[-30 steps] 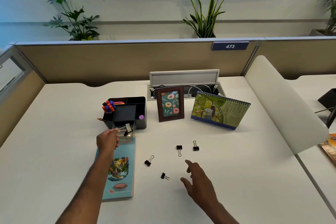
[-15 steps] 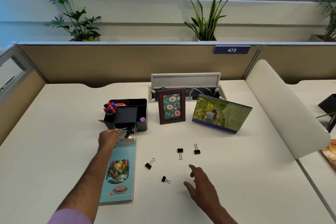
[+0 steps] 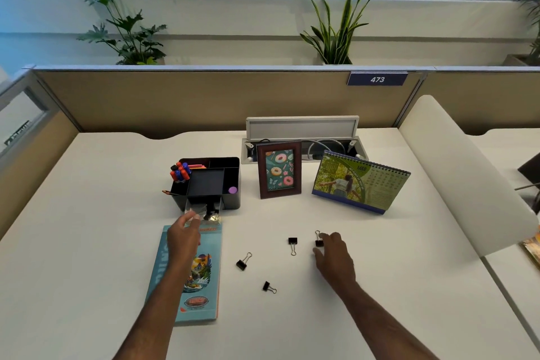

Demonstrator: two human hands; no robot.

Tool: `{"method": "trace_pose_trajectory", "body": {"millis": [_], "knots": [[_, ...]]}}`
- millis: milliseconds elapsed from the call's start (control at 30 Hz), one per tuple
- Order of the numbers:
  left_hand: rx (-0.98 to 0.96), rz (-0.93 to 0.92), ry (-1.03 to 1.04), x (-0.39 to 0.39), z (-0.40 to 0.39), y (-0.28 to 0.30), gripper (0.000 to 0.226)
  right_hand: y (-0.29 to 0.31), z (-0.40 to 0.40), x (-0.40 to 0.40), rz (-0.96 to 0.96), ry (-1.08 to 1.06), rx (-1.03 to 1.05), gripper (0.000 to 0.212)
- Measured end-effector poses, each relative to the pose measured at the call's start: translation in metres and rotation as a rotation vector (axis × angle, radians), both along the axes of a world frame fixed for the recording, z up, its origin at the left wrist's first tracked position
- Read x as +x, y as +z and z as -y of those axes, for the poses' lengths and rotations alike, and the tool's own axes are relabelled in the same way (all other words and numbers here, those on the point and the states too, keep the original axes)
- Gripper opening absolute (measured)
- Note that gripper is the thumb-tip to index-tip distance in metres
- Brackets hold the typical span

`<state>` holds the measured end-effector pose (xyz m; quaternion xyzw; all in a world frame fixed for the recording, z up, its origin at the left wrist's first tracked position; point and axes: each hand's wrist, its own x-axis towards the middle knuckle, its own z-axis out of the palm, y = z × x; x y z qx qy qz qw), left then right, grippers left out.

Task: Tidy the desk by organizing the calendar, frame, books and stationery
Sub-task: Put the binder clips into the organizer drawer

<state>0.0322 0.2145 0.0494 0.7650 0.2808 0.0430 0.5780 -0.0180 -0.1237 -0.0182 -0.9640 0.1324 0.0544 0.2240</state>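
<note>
White desk (image 3: 380, 286), tan partition (image 3: 204, 99) behind

A tan partition (image 3: 204, 99) runs along the back of the white bench (image 3: 380, 286), bearing a blue number plate (image 3: 377, 79) that reads 473. Behind it two potted plants stand: a broad-leaved plant (image 3: 125, 26) on the left and a sword-leaved plant (image 3: 336, 29) nearer the middle. A grey cable tray (image 3: 302, 128) with its lid raised sits at the bench's back edge, white cables (image 3: 324, 145) showing inside. A curved white divider (image 3: 467, 178) rises on the right.
</note>
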Motion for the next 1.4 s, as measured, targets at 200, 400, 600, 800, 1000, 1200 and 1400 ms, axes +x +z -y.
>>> {"method": "trace_pose_trajectory", "body": {"millis": [200, 400, 600, 800, 1000, 1200, 1400], "knots": [[-0.017, 0.037, -0.040, -0.017, 0.017, 0.006, 0.028, -0.003, -0.003, 0.015, 0.008, -0.078, 0.023, 0.030], [0.010, 0.029, -0.071, -0.028, 0.038, 0.010, 0.027, -0.009, -0.007, 0.018, 0.015, -0.075, -0.045, 0.027], [-0.029, 0.014, -0.141, -0.034, 0.061, 0.014, 0.014, -0.003, -0.012, 0.011, 0.144, -0.118, 0.134, 0.012], [-0.151, -0.036, -0.318, -0.037, 0.085, 0.014, 0.012, 0.037, -0.036, -0.010, 0.462, -0.025, 0.342, 0.022], [-0.161, -0.049, -0.486, -0.039, 0.115, 0.022, 0.014, 0.069, -0.058, -0.023, 0.532, 0.101, 0.365, 0.021], [-0.172, -0.058, -0.486, -0.038, 0.121, 0.025, 0.017, 0.077, -0.070, -0.031, 0.510, 0.209, 0.328, 0.017], [-0.218, -0.068, -0.504, -0.038, 0.111, 0.027, 0.017, 0.074, -0.071, -0.032, 0.458, 0.263, 0.308, 0.016]]}}
